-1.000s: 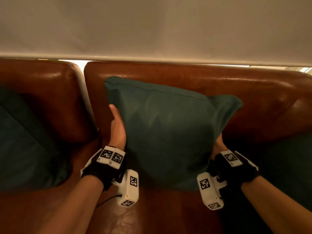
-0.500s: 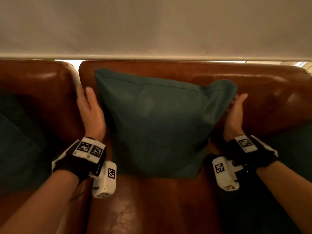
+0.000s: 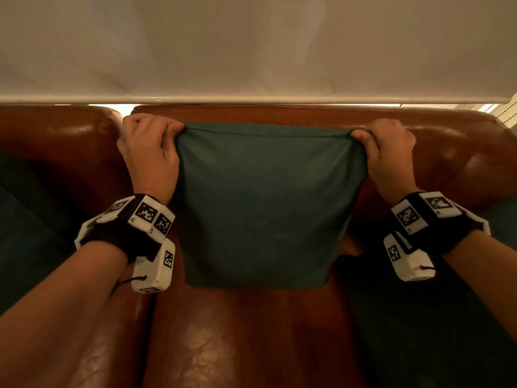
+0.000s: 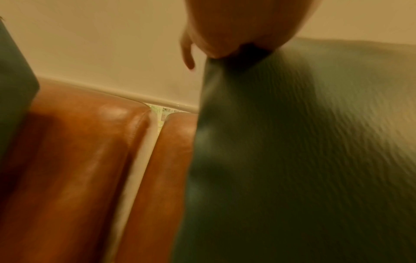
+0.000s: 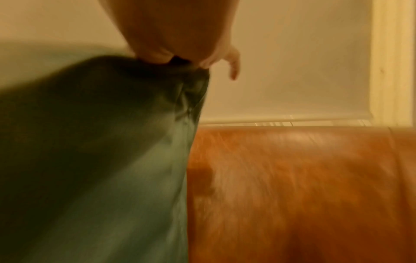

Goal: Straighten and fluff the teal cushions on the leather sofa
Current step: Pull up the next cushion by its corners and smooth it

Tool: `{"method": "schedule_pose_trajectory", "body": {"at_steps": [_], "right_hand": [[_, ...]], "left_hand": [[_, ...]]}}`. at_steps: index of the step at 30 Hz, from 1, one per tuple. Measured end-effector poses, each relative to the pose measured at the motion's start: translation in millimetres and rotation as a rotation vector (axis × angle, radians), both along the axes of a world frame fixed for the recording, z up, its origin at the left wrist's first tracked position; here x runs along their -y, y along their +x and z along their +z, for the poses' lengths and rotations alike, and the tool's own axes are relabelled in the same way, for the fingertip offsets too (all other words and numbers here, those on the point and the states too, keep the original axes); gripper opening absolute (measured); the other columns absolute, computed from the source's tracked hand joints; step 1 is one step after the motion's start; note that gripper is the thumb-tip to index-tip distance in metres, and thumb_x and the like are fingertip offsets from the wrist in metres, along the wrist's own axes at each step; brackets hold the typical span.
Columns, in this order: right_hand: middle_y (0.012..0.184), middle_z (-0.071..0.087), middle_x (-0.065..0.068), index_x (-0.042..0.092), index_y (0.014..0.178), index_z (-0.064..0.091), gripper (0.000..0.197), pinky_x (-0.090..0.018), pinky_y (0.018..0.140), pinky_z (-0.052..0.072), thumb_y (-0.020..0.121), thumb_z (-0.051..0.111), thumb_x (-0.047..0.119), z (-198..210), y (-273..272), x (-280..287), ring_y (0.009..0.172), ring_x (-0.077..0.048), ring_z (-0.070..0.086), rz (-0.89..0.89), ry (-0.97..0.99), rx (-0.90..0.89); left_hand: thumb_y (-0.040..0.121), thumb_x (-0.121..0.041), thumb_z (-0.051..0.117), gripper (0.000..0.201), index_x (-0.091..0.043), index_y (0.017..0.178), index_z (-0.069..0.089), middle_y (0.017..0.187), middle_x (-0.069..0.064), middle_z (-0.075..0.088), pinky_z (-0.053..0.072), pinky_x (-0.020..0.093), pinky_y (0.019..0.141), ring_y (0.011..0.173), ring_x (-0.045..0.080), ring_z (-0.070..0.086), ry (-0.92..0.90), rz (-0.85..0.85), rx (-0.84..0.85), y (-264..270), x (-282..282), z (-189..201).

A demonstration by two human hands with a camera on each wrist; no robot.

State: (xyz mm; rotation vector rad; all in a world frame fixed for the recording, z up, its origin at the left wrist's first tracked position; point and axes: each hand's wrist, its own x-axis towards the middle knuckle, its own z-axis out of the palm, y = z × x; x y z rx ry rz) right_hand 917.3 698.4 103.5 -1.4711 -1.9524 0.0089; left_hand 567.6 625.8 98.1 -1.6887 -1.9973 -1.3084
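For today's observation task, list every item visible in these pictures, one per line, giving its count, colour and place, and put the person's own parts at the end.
middle cushion: one, teal, upright against the sofa back, held by both top corners.
side cushions: two, teal, one at the left edge, one at the right edge, each partly out of view.
leather sofa: one, brown, glossy, across the lower frame.
roller blind: one, off-white, behind the sofa.
wrist cameras: two, white with black markers, on black straps, left and right.
left hand: one, fingers pinch the cushion's top left corner.
right hand: one, pinches the top right corner.
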Motion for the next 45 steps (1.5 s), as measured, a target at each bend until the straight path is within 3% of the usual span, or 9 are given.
{"method": "schedule_pose_trajectory", "body": {"at_steps": [5, 8, 12, 15, 19, 26, 35, 39, 45], "right_hand": [[0.142, 0.045, -0.008, 0.013, 0.115, 0.058, 0.033, -0.07, 0.107, 0.003, 0.099, 0.04, 0.036, 8, -30, 19, 0.143, -0.03, 0.021, -0.124, 0.024, 0.026], [0.155, 0.021, -0.013, 0.032, 0.14, 0.038, 0.06, -0.075, 0.104, 0.003, 0.088, 0.046, 0.061, -22, -47, 89, 0.143, -0.042, 0.009, 0.197, 0.207, 0.36], [0.16, -0.011, -0.002, 0.047, 0.148, 0.003, 0.125, -0.084, 0.094, -0.001, 0.047, 0.07, 0.077, -106, -48, 150, 0.144, -0.043, -0.009, 0.484, -0.013, 0.978], [0.158, -0.022, -0.001, 0.045, 0.145, -0.015, 0.149, -0.083, 0.094, -0.007, 0.032, 0.077, 0.075, -126, -50, 123, 0.143, -0.042, -0.016, 0.398, -0.135, 1.133], [0.155, -0.029, -0.002, 0.041, 0.143, -0.024, 0.154, -0.084, 0.092, -0.004, 0.029, 0.073, 0.079, -140, -57, 94, 0.14, -0.043, -0.022, 0.391, -0.079, 1.198], [0.154, -0.032, -0.005, 0.029, 0.144, -0.027, 0.168, -0.072, 0.066, 0.045, 0.016, 0.065, 0.086, -157, -67, 65, 0.14, -0.042, -0.024, 0.328, -0.172, 1.063], [0.159, -0.017, 0.005, 0.036, 0.149, -0.007, 0.125, -0.076, 0.099, -0.009, 0.057, 0.07, 0.071, -167, -49, 130, 0.146, -0.024, -0.014, 0.589, 0.01, 1.086], [0.157, -0.022, 0.006, 0.036, 0.149, -0.011, 0.131, -0.07, 0.1, 0.003, 0.052, 0.067, 0.079, -178, -46, 101, 0.145, -0.02, -0.018, 0.606, -0.126, 1.17], [0.156, -0.027, 0.003, 0.036, 0.148, -0.014, 0.132, -0.063, 0.094, 0.007, 0.051, 0.062, 0.083, -185, -49, 83, 0.144, -0.018, -0.014, 0.627, -0.164, 1.199]], "left_hand": [[0.096, -0.028, 0.037, 0.027, -0.022, 0.103, 0.062, 0.121, 0.002, 0.055, 0.024, 0.049, 0.1, 0.123, 0.017, 0.037, -0.115, 0.174, 0.026, 15, -6, -1], [0.096, -0.04, 0.04, 0.042, -0.031, 0.138, 0.04, 0.153, 0.006, 0.026, 0.004, 0.06, 0.109, 0.144, 0.021, 0.013, -0.116, 0.004, -0.011, 22, 30, -30], [0.073, -0.078, 0.043, 0.087, -0.047, 0.146, 0.008, 0.16, 0.001, -0.008, -0.002, 0.079, 0.098, 0.146, 0.03, -0.009, -0.33, -0.513, -0.652, 35, 105, -111], [0.047, -0.082, 0.064, 0.125, -0.046, 0.146, -0.002, 0.158, 0.002, 0.005, -0.003, 0.08, 0.095, 0.144, 0.034, -0.015, -0.597, -0.498, -0.779, 36, 97, -146], [0.031, -0.075, 0.076, 0.144, -0.047, 0.145, -0.008, 0.138, 0.006, 0.041, -0.007, 0.078, 0.093, 0.128, 0.042, 0.024, -0.678, -0.48, -0.733, 39, 65, -155], [0.026, -0.072, 0.078, 0.148, -0.049, 0.143, -0.01, 0.111, 0.006, 0.069, -0.009, 0.073, 0.095, 0.11, 0.036, 0.036, -0.764, -0.429, -0.571, 41, 50, -172], [0.061, -0.052, 0.079, 0.124, -0.039, 0.148, -0.008, 0.159, -0.001, -0.007, -0.015, 0.078, 0.096, 0.145, 0.028, -0.013, -0.639, -0.484, -0.728, 57, 89, -170], [0.073, -0.07, 0.031, 0.088, -0.041, 0.148, -0.004, 0.157, -0.013, -0.018, -0.016, 0.079, 0.094, 0.14, 0.027, 0.005, -0.635, -0.521, -0.844, 51, 75, -190], [0.071, -0.072, 0.03, 0.089, -0.042, 0.148, -0.004, 0.156, -0.016, -0.018, -0.009, 0.083, 0.093, 0.141, 0.026, 0.012, -0.654, -0.448, -0.806, 58, 65, -200]]}}
